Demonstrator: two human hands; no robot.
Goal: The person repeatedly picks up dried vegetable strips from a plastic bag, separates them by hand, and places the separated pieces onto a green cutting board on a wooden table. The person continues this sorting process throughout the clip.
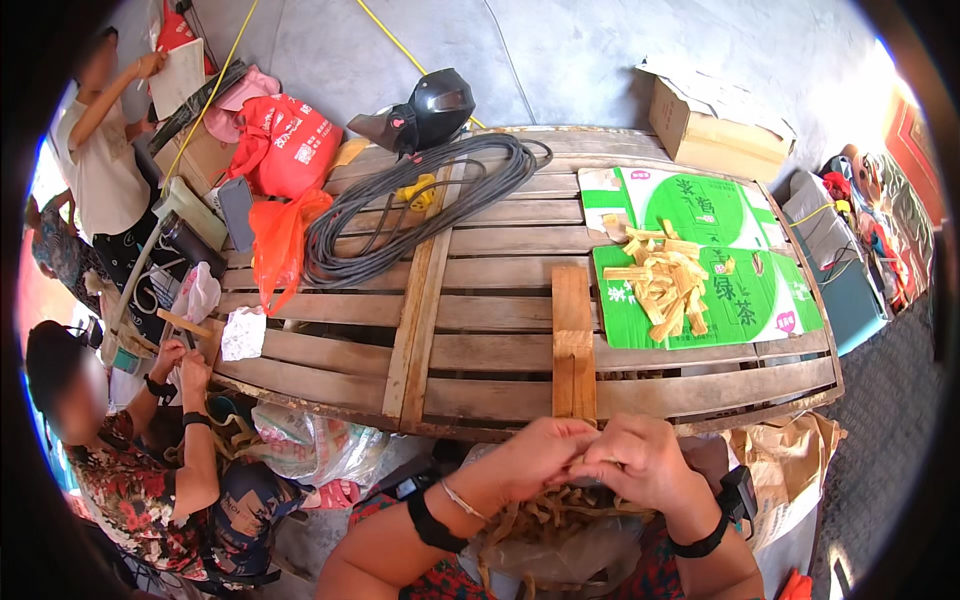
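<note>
My left hand (551, 454) and my right hand (634, 459) meet at the near edge of the slatted wooden table (495, 352). Pinched between their fingers is a small tan strip, mostly hidden. Below them, a clear plastic bag (559, 559) with loose tan strips (544, 514) lies on my lap. Just beyond my hands, a narrow wooden block (574, 341) sits across the slats, its near end close to my fingers. To its right, a pile of short tan pieces (667, 281) rests on flattened green-and-white cardboard (750, 300).
A coil of grey cable (360, 255), a welding helmet (439, 101) and red bags (285, 142) occupy the table's far left. A cardboard box (712, 124) stands at the back right. One person (127, 480) works at the left end; another (112, 165) stands behind.
</note>
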